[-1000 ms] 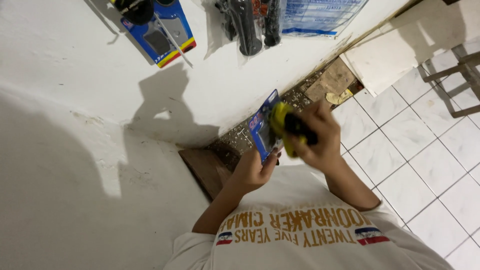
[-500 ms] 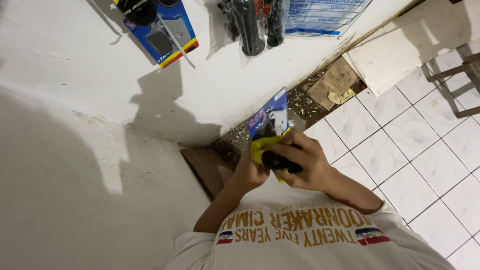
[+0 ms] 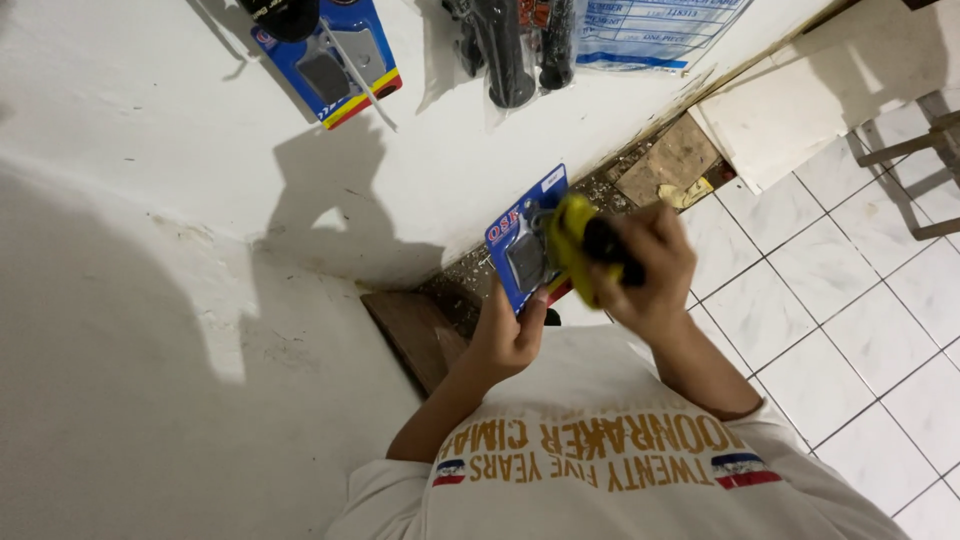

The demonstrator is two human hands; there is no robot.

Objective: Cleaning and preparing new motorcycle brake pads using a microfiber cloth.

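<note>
My left hand [image 3: 508, 340] grips the lower edge of a blue blister card [image 3: 518, 242] that carries a grey pad-shaped part. The card is tilted up in front of my chest. My right hand [image 3: 655, 275] is closed around a yellow and black tool [image 3: 577, 238]. The yellow end of the tool lies against the front of the card. What kind of tool it is stays unclear because of blur. My white printed shirt [image 3: 600, 470] fills the bottom of the view.
On the white wall hang a similar blue card [image 3: 330, 60], black grips in clear bags [image 3: 510, 45] and a printed bag [image 3: 650, 30]. A brown board [image 3: 415, 335], cardboard scrap [image 3: 680, 160] and white panel [image 3: 790, 110] lie at the wall's foot. White floor tiles [image 3: 850, 330] spread right.
Half a second ago the yellow tool sat lower, under the card. Now my right hand has lifted it back against the card's front, and the card has tilted a little to the left.
</note>
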